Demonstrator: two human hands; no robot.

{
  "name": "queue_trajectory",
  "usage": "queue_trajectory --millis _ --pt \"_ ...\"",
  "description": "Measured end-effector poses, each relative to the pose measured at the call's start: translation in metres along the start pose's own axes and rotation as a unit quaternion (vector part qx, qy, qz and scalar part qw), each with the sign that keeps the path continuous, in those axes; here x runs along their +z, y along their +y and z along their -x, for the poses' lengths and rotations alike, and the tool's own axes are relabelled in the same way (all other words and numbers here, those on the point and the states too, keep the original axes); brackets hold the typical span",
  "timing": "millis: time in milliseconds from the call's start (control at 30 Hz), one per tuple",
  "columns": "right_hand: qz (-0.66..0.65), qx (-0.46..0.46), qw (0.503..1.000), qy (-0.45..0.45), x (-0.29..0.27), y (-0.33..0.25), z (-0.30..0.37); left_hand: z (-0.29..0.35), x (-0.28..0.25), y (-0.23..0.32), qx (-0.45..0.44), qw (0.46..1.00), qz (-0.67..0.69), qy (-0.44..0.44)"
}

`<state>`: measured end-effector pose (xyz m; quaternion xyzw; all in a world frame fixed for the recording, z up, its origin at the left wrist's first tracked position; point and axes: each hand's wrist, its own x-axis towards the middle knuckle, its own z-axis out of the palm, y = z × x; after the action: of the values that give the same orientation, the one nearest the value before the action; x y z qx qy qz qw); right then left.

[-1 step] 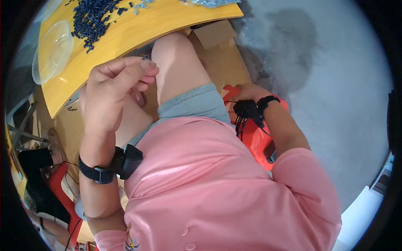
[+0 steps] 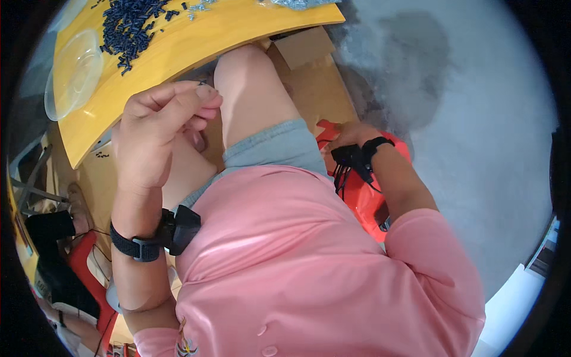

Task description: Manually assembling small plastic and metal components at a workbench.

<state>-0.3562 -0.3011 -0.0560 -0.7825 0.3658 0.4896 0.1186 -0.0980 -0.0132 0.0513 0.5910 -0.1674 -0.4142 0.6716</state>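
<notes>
My left hand (image 2: 156,128) is raised in front of the near table edge, thumb and forefinger pinched together. A small dark piece (image 2: 203,84) shows at the fingertips, too small to name. Down at my right side, my right hand (image 2: 355,133) rests at a red plastic thing (image 2: 364,193), perhaps a seat. Its fingers are partly hidden, so their grip is unclear. On the yellow table (image 2: 196,44) lies a heap of small black cylindrical parts (image 2: 128,28). Beside the heap are several small silvery metal pieces (image 2: 198,8).
A clear plastic tub (image 2: 74,77) stands at the table's left edge. At the back right lies a clear bag (image 2: 303,3). A cardboard box (image 2: 304,47) is below the table, near my knee. Another person's foot (image 2: 77,205) shows at the left.
The whole view has shifted very slightly. My right hand has moved a little at the red plastic thing; my left hand keeps its pinch.
</notes>
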Motion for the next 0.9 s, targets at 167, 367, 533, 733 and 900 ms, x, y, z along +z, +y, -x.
queue_trajectory --millis 167,367,533,733,900 --pt "0.026 0.031 0.998 -0.047 0.031 0.006 -0.021 0.003 -0.003 0.002 -0.027 1.000 0.002 0.009" --pt "0.028 0.012 0.999 -0.019 0.027 0.009 -0.019 0.000 0.000 0.000 -0.029 1.000 -0.005 0.006" --pt "0.019 -0.086 0.995 0.046 0.003 0.000 0.011 -0.003 -0.006 -0.006 -0.041 0.999 -0.015 0.009" --pt "0.063 -0.120 0.977 0.167 -0.002 0.007 0.074 -0.017 -0.009 -0.011 -0.053 0.998 0.004 -0.029" --pt "0.051 -0.108 0.970 0.211 0.015 0.018 0.122 -0.026 -0.004 -0.012 -0.070 0.995 -0.002 -0.070"
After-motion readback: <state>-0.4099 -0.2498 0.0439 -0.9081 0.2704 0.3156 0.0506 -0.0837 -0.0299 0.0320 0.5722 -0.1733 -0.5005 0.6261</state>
